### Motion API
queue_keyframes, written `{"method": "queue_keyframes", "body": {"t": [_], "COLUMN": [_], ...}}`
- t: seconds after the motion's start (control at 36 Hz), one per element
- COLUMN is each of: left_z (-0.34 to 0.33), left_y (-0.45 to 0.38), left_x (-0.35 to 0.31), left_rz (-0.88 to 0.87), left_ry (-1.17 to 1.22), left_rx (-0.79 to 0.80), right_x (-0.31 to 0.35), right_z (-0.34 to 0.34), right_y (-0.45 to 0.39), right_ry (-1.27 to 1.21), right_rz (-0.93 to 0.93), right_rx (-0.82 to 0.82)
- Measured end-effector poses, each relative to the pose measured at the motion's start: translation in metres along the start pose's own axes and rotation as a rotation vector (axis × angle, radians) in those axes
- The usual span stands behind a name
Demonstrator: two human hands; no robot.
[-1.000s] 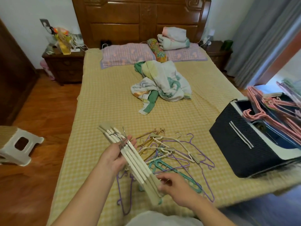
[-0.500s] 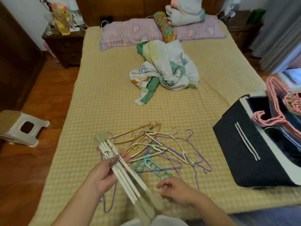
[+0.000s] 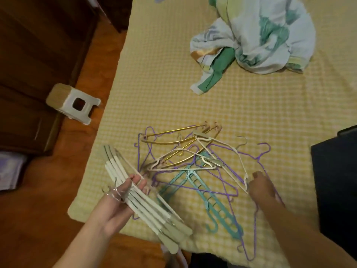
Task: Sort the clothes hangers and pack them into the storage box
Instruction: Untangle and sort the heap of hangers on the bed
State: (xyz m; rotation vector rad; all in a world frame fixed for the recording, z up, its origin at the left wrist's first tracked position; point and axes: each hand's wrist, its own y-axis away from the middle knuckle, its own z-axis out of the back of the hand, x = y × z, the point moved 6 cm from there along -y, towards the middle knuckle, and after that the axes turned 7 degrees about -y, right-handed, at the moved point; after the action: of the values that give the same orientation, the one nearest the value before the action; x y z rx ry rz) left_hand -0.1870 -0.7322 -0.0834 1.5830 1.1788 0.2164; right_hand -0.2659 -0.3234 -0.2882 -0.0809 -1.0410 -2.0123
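right hand (image 3: 259, 187) off bundle, reaching pile (image 3: 193, 163)

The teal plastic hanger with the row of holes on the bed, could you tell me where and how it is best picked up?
Probably by the teal plastic hanger's open hook at its near end, coming from the bed's near edge: the hook lies clear of the pile, while purple wire hangers cross the upper part.

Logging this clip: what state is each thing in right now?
White hangers: bundled, held by left hand.
Right hand: on the loose pile, at a white hanger's end.
Loose hangers: tangled on the bed.
Storage box: mostly out of view.
Blanket: crumpled.
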Motion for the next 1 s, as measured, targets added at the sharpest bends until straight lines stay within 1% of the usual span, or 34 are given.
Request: {"method": "queue_keyframes", "body": {"t": [0.03, 0.08, 0.19, 0.39, 0.44, 0.53, 0.58, 0.64, 0.75, 0.83, 0.92, 1.0], "left_z": [0.006, 0.004, 0.018, 0.036, 0.042, 0.040, 0.041, 0.043, 0.037, 0.034, 0.029, 0.019], "left_y": [0.001, 0.012, 0.016, 0.015, 0.020, 0.021, 0.029, 0.034, 0.043, 0.045, 0.051, 0.054], "left_x": [-0.003, -0.006, -0.004, 0.007, 0.013, 0.017, 0.017, 0.014, 0.000, -0.013, -0.029, -0.042], "left_rz": [-0.028, -0.067, -0.042, -0.024, 0.003, -0.006, 0.006, 0.002, -0.018, -0.011, 0.015, 0.059], "left_ry": [-0.011, -0.087, -0.142, -0.122, -0.102, -0.093, -0.053, -0.042, -0.042, -0.043, -0.078, -0.113], "left_rx": [-0.052, -0.092, -0.205, -0.237, -0.228, -0.211, -0.201, -0.204, -0.153, -0.079, 0.005, 0.070], "right_x": [0.006, 0.016, 0.021, 0.014, 0.012, 0.018, 0.025, 0.034, 0.049, 0.063, 0.084, 0.114], "right_z": [-0.007, -0.018, -0.030, -0.052, -0.051, -0.050, -0.050, -0.037, 0.007, 0.031, 0.043, 0.048], "right_y": [-0.005, -0.014, -0.033, -0.046, -0.042, -0.036, -0.014, 0.010, 0.061, 0.103, 0.153, 0.201], "right_ry": [0.020, 0.054, 0.057, 0.102, 0.057, -0.105, -0.157, -0.189, -0.184, -0.254, -0.342, -0.399], "right_rz": [0.018, 0.032, 0.002, -0.012, -0.006, 0.031, 0.093, 0.173, 0.276, 0.288, 0.320, 0.398], "right_rx": [0.023, 0.059, 0.031, 0.044, 0.003, -0.032, 0.012, -0.002, -0.162, -0.237, -0.223, -0.183]}}
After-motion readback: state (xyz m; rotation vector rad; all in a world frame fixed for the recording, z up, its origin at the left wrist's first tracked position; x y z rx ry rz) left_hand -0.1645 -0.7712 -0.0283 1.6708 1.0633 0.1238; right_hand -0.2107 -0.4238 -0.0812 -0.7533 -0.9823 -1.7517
